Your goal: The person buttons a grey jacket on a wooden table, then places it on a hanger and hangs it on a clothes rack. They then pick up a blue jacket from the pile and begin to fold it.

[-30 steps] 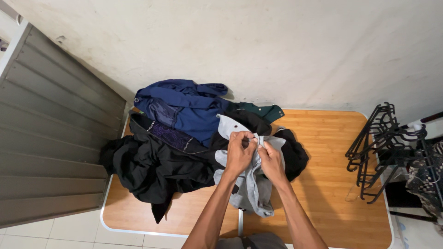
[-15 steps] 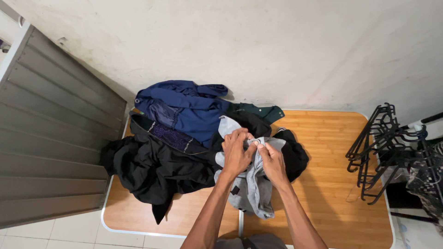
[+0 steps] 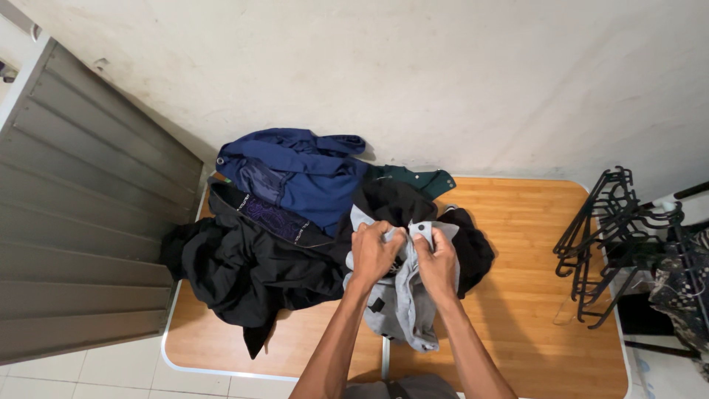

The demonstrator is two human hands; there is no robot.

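A grey shirt (image 3: 402, 299) is held near the front middle of a wooden tabletop (image 3: 532, 281), its lower part draped toward the near edge. Its upper edge is gripped by both hands, side by side and almost touching. The left hand (image 3: 373, 251) is closed, its fingers (image 3: 377, 230) curled tightly around a bunch of the grey cloth. The right hand (image 3: 437, 260) is closed too, a fold with a small dark button pinched between thumb and fingers (image 3: 441, 235). Just behind the shirt, black clothes (image 3: 251, 266) are heaped, spilling over the left edge of the tabletop. A blue jacket (image 3: 299, 174) is piled on top, toward the wall, with a dark green garment (image 3: 417, 179) beside it. Black hangers (image 3: 613, 229) are bunched at the right edge.
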